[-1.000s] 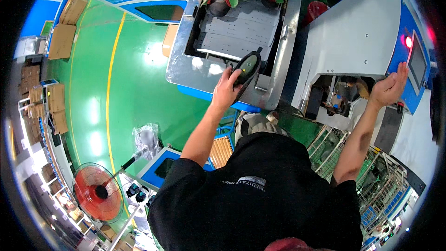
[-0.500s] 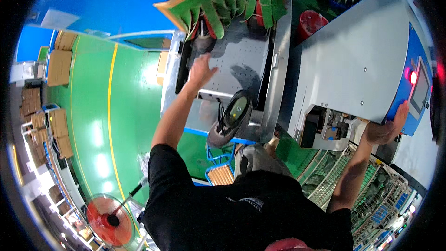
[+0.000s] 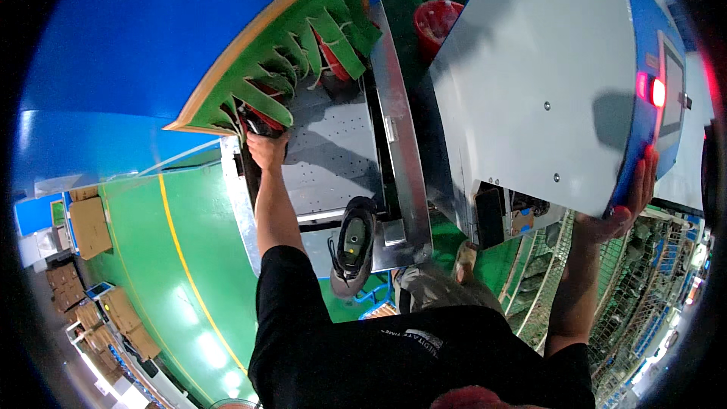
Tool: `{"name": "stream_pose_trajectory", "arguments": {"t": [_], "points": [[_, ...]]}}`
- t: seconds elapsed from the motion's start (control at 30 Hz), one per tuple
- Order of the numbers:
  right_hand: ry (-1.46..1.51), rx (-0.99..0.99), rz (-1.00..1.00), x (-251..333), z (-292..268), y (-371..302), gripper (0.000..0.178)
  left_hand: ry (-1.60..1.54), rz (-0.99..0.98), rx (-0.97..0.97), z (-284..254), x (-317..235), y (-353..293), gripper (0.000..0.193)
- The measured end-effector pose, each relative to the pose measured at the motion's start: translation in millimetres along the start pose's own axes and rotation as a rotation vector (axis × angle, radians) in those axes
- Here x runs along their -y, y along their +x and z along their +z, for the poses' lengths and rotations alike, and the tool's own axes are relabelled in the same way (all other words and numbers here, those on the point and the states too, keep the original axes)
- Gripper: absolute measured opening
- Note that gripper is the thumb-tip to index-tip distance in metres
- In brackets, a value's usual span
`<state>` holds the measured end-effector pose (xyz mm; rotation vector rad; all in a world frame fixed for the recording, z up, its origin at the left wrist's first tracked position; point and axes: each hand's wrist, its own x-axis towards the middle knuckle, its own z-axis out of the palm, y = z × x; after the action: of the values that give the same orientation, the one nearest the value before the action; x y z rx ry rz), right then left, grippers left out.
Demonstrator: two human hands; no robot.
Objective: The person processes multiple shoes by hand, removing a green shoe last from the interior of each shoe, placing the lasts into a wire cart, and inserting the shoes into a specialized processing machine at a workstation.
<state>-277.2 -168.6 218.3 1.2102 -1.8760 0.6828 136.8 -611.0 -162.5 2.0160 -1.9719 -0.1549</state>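
My left hand (image 3: 266,150) is closed around the near end of a dark shoe (image 3: 261,127), which is partly hidden under green hanging flaps (image 3: 265,98) at the mouth of a blue machine. Something red shows among the flaps beside it. A second dark shoe-like item (image 3: 341,88) sits under the flaps farther right. At the near end of the perforated grey conveyor bed (image 3: 322,155), a grey shoe (image 3: 354,246) stands with its opening and insole facing up. My right hand (image 3: 628,201), fingers stretched, rests against the lower blue edge of a white machine (image 3: 545,83).
A red light (image 3: 657,93) glows beside the white machine's screen. Behind that machine stands a red bucket (image 3: 435,26). Wire baskets (image 3: 606,303) holding grey pieces are below my right arm. Cardboard boxes (image 3: 91,227) stand at the left, past the green floor (image 3: 197,273).
My left hand has reached forward from above the conveyor bed to the dark shoe under the flaps and closed on it. My right hand stays at the white machine. The view has turned.
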Motion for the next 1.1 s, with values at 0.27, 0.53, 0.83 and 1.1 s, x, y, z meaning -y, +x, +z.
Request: {"name": "stream_pose_trajectory", "arguments": {"t": [0.27,0.53,0.83,1.1], "points": [[-0.05,-0.002,-0.105,15,6,16,0.058,0.152,-0.006,0.482,-130,-23,-17,0.095],[0.001,-0.134,-0.147,21,18,16,0.054,0.153,0.105,0.529,-264,86,-188,0.082],[0.15,-0.217,-0.256,13,19,21,0.057,-0.134,0.212,0.185,-195,154,-324,0.09],[0.299,-0.066,0.047,48,-2,12,0.038,-0.093,0.14,0.348,-205,155,-311,0.097]]}}
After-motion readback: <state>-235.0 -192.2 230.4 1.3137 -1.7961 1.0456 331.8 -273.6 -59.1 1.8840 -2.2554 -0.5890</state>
